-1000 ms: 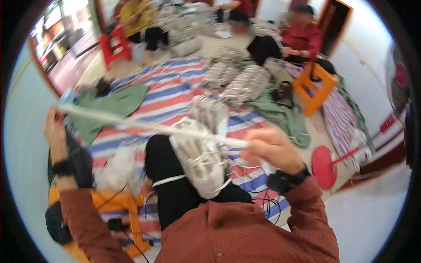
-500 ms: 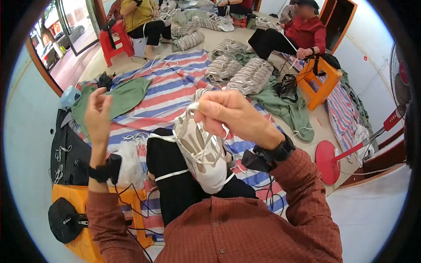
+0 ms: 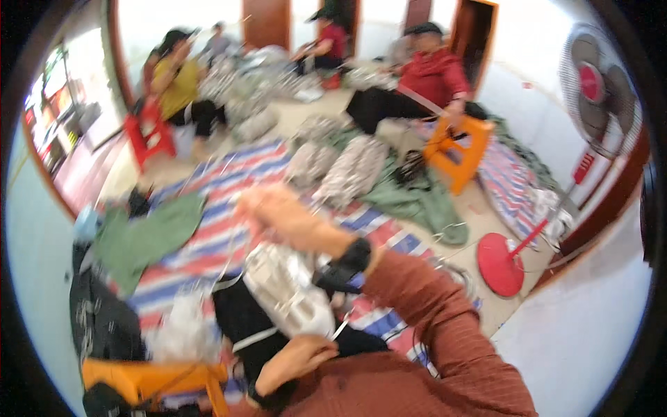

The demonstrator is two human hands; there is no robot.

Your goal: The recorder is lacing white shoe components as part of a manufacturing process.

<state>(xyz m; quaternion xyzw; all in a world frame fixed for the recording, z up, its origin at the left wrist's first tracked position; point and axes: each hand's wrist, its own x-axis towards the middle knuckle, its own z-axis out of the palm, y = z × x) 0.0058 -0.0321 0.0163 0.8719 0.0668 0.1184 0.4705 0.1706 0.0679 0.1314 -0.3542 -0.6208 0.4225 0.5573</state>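
A white and beige lace-up shoe (image 3: 288, 295) lies across my lap, its toe toward me. My right hand (image 3: 278, 217) is above the shoe's far end, its fingers smeared by motion. A pale lace (image 3: 228, 267) runs below that hand, but whether the fingers hold it is not visible. My left hand (image 3: 295, 363) is low at my lap, just below the toe. Its fingers are curled and pressed together, and anything inside them is hidden. A white band (image 3: 256, 339) crosses my black trouser leg beside the shoe.
Bundled shoes (image 3: 353, 170) lie ahead on a striped sheet (image 3: 226, 205), near green cloths (image 3: 149, 233). An orange stool (image 3: 156, 375) and clear plastic bag (image 3: 182, 330) are at left. A red fan (image 3: 501, 267) stands right. Seated people (image 3: 431, 76) work beyond.
My left hand has dropped from its raised, open position at the left to my lap by the toe. My right hand has moved left and the whole view has shifted upward, with blur.
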